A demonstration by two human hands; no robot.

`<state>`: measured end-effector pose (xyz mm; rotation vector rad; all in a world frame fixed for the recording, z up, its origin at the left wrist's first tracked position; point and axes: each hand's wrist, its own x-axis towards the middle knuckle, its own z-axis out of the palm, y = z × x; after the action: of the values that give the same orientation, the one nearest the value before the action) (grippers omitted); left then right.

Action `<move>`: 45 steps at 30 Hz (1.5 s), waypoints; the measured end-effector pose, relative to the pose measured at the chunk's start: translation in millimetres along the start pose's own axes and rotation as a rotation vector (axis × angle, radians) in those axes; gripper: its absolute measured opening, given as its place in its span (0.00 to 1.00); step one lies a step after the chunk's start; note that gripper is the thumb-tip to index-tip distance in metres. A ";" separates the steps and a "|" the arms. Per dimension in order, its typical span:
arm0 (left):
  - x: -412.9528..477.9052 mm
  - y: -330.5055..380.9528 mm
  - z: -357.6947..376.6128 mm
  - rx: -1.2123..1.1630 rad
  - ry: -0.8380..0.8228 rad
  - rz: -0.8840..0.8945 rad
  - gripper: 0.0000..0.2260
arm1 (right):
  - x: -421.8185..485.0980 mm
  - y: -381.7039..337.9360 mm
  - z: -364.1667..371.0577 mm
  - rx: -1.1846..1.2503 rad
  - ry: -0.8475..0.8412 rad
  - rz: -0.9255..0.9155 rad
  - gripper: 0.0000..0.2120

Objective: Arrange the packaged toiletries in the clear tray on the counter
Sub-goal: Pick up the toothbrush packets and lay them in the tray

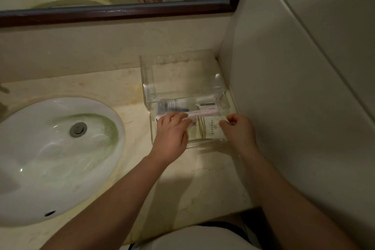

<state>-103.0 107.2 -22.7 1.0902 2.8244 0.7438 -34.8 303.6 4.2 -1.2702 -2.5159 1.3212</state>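
A clear acrylic tray (148, 79) stands on the beige counter against the right wall. Its front part holds several packaged toiletries: a cream packet with brown stripes (209, 128), a long pink-and-white packet (203, 112) and darker packets (170, 105) behind it. My left hand (170, 134) lies flat over the left side of the front packets, fingers resting on the long packet's end. My right hand (237, 128) pinches the right edge of the cream striped packet. The raised rear part of the tray looks bare.
A white oval sink (52, 158) with a metal drain (78, 129) fills the counter to the left. A dark-framed mirror (121, 11) runs along the back wall. The tiled right wall (294, 87) stands close beside the tray. The counter's front edge (239, 210) is near my body.
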 end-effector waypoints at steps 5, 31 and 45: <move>-7.2 16.5 6.1 -0.045 0.010 0.151 0.20 | 3.8 1.3 3.8 -0.254 0.072 -0.150 0.04; -3.7 -0.3 15.4 0.249 -0.282 -0.104 0.32 | -42.8 38.7 33.7 -0.673 -0.057 -0.500 0.27; -11.8 20.7 22.1 0.172 -0.341 0.184 0.28 | -39.9 26.8 32.6 -0.704 -0.039 -0.463 0.31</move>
<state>-76.9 122.3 -35.0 1.3665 2.5582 0.2872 -2.9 263.0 -22.4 -0.6076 -3.1543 0.3742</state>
